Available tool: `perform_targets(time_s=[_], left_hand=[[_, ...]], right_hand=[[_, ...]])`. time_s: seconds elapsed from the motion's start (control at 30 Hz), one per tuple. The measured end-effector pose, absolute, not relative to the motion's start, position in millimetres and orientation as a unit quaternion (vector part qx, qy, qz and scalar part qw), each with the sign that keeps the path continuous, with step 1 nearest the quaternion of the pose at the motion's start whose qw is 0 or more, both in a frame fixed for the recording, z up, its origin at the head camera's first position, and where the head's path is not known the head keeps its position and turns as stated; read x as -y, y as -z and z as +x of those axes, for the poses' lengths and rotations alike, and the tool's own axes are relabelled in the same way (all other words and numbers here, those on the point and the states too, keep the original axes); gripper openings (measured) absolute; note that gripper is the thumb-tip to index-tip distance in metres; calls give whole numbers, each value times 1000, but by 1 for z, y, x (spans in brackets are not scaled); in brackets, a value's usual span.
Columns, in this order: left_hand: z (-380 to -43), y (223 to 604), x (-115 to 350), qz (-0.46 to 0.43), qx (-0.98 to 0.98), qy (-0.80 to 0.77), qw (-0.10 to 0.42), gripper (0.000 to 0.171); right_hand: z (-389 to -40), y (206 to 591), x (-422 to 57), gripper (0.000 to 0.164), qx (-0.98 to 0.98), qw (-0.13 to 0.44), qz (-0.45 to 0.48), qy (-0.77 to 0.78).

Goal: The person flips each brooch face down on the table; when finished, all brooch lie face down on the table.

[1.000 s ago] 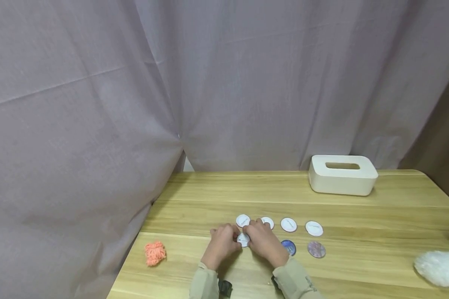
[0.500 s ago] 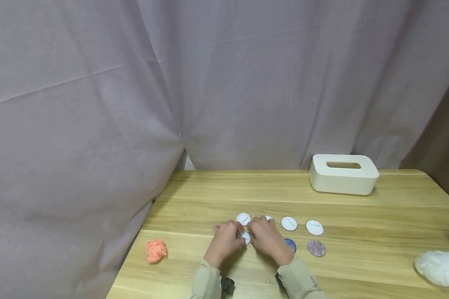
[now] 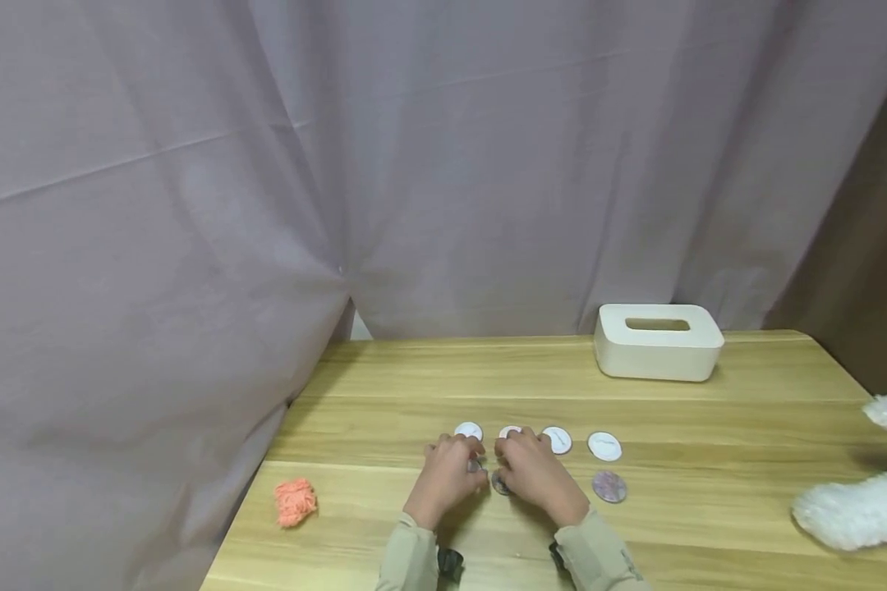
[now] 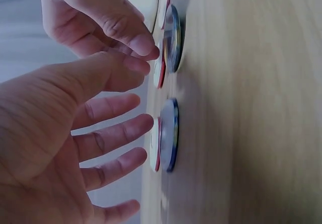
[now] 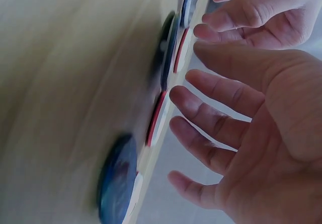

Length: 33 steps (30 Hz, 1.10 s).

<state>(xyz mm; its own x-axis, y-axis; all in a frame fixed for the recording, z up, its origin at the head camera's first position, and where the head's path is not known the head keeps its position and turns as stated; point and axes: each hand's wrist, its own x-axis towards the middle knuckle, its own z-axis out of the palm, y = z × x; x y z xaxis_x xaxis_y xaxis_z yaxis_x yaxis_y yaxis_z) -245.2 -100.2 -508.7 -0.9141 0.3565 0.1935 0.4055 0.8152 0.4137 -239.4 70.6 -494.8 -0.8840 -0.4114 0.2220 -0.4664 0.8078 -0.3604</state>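
Observation:
My left hand (image 3: 449, 476) hovers with loosely bent, spread fingers beside a round badge-like disc (image 3: 475, 465), which its fingers partly cover. My right hand (image 3: 535, 472) is just to the right, fingers likewise relaxed. By its thumb side is a dark disc (image 3: 500, 483); the right wrist view shows this disc (image 5: 168, 53) near the fingertips, with no grip around it. Behind the hands lies a row of white-faced discs (image 3: 469, 429). A blue disc (image 5: 118, 178) shows in the right wrist view, and a purple disc (image 3: 609, 487) lies right of my right hand.
A white tissue box (image 3: 658, 343) stands at the back right of the wooden table (image 3: 384, 377). An orange bundle of yarn (image 3: 295, 501) lies at the left. White fluffy things (image 3: 853, 510) are at the right edge. Grey curtain (image 3: 451, 205) hangs behind.
My right hand has shifted slightly right relative to the discs, widening the gap between the hands. A dark disc now shows beside it, while the blue disc has dropped out of the head view.

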Motion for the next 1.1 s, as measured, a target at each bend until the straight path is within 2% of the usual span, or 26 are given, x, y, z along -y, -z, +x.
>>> perform_targets(time_s=[0.2,0.5,0.6,1.1], left_hand=[[-244,509,97,-215,949,225,45,32],[-239,511,93,-227,948,223,16,39],[-239,512,92,-233,946,223,16,40],[-239,509,85,-257,942,212,47,20]], right_hand=[[-239,497,-76,20,948,59,222,-219],[-235,498,-80,37,945,26,227,-232],[-235,499,-81,35,943,24,236,-233],[-232,496,-87,28,938,36,250,-238]])
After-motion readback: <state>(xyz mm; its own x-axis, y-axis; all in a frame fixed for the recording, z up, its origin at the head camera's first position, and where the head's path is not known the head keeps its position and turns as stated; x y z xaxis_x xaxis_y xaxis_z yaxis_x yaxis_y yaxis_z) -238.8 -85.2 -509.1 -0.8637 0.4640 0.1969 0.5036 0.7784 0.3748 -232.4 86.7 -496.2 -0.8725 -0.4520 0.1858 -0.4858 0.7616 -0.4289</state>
